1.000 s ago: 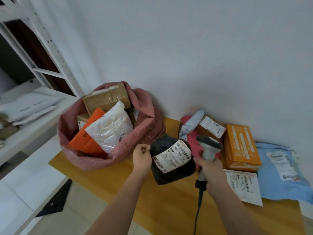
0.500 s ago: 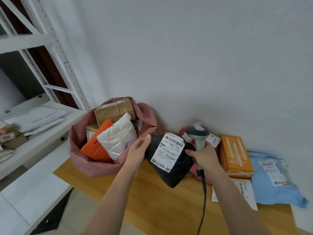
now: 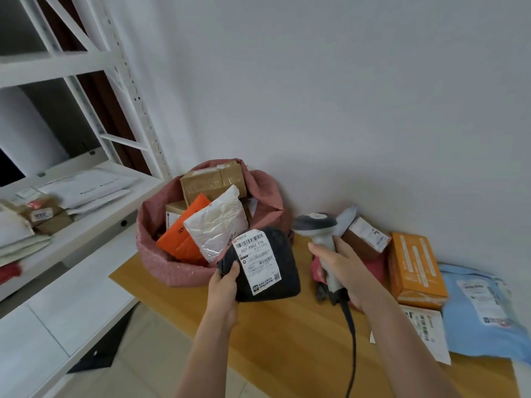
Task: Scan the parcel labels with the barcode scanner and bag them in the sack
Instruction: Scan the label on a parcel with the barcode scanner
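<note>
While parcels [image 3: 214,214] fill pink sack [image 3: 161,254], left hand [image 3: 222,285] grips black parcel [image 3: 275,271]

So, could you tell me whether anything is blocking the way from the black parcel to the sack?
Nothing stands between them: the black parcel, gripped by the left hand, is right beside the pink sack. The sack's mouth is crowded, though, with a white mailer and orange parcel sticking up.
</note>
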{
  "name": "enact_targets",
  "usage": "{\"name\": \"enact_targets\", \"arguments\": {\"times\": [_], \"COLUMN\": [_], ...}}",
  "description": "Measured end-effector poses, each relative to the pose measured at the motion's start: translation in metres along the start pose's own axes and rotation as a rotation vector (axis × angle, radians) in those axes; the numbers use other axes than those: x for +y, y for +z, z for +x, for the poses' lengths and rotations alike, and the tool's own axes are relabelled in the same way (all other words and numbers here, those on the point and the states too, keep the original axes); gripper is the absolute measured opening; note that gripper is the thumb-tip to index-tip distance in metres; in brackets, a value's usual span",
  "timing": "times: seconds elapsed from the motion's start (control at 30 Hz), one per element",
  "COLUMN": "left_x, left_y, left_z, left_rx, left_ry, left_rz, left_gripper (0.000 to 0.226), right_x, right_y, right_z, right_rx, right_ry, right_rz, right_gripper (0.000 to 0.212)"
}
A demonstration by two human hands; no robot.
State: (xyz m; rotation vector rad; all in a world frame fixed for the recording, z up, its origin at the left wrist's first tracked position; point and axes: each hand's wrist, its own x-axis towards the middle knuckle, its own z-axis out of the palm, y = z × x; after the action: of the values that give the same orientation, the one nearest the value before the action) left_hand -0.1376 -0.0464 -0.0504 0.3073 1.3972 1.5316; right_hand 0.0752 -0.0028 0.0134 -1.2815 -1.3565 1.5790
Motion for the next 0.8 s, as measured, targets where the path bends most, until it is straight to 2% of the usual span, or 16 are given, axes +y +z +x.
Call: {"name": "enact_targets", "arguments": {"times": [0.13,0.37,0.43,0.57,0.8], "left_x": [0.004,0.008,0.011,0.019,0.023], "left_y": [-0.006,-0.007,-0.006,-0.007,-0.011], "left_z": [0.004,0.011,0.012,0.012,0.017], "left_rx": [0.015,0.020,0.019,0.018,0.029], "left_ry": [0.012,0.051,0.071,0.103,0.111], "left_rz": [-0.017,-0.026,-0.028,-0.012,-0.031], "left_gripper": [0.023,0.026,0.029,0.032,0.030], "right_x": [-0.014,-0.035,-0.041,-0.048,-0.057], "right_y": [0.008,0.013,0.013,0.012,0.007], "right_z": [-0.013,-0.025,-0.025,-0.023,-0.022], "right_rx": [-0.164,-0.272,-0.272,-0.249,-0.250], "right_ry": [-0.018,-0.036,-0.046,-0.055,-0.043], "right_rz": [0.041,0.044,0.063,0.106,0.131], "right_gripper": [0.026,0.028,0.028,0.042,0.046]}}
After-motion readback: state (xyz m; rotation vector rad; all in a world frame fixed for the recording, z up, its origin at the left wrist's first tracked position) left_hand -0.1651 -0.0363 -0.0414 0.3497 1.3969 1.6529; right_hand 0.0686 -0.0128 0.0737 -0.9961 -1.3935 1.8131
